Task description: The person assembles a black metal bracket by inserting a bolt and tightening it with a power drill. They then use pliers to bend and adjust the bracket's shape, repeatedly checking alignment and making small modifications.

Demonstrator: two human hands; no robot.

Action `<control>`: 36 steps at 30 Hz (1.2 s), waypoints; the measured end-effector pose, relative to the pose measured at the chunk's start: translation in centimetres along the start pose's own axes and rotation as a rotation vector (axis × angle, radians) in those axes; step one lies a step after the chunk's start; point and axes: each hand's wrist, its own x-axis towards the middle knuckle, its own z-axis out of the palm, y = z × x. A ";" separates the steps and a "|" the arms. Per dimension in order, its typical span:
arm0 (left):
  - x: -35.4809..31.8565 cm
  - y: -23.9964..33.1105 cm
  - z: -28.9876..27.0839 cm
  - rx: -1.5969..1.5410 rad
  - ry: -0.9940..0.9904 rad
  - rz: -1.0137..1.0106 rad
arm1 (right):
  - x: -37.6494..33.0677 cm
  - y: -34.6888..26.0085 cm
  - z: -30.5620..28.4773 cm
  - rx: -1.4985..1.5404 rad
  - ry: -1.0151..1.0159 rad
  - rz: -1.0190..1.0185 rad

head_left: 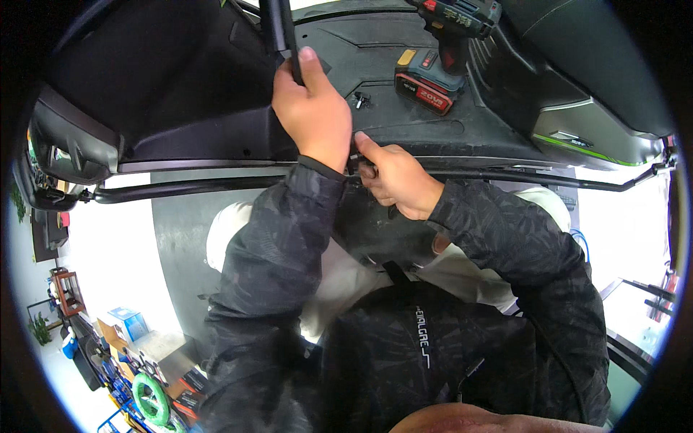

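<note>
Black bar [291,37] extends up from left grip [314,108], closed around it; right grip [402,179] curled at black rail [195,189], contents unclear.

The floor panel [411,137] is charcoal black, the upright bar [274,25] and long bar [195,187] plain black. Toward the panel's right edge, the drill [442,67] mixes dark grey with red and yellow. Beyond that edge, a grey side panel [613,130] bears a bright green stripe [577,147]. Black sleeves [274,242] carry faint grey mottling; the trousers [339,281] are off-white
</note>
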 end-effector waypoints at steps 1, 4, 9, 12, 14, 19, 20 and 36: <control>-0.5 0.2 0.3 0.032 0.011 0.119 | 0.2 -0.1 -0.2 0.249 -0.082 0.259; -1.4 0.7 0.5 0.119 0.002 0.364 | 0.7 -0.3 0.2 0.093 -0.056 0.216; 1.0 1.6 -1.4 -0.234 -0.119 -0.367 | -1.2 -1.5 -0.2 -0.973 0.275 -0.877; 1.5 1.4 -2.1 -0.231 -0.154 -0.481 | -1.7 -2.5 -1.9 -1.317 0.056 -1.098; 1.2 1.0 -2.0 -0.254 -0.204 -0.541 | -1.3 -3.2 -3.0 -1.450 -0.089 -1.144; 0.2 0.1 -1.3 -0.348 -0.239 -0.735 | 0.0 -3.4 -3.7 -1.428 -0.182 -1.314; 0.2 0.0 -1.4 -0.392 -0.233 -0.774 | 0.2 -3.1 -3.4 -1.324 -0.152 -1.321; -0.4 -1.5 1.4 0.183 -0.058 0.318 | 1.2 1.2 1.2 0.378 -0.015 0.232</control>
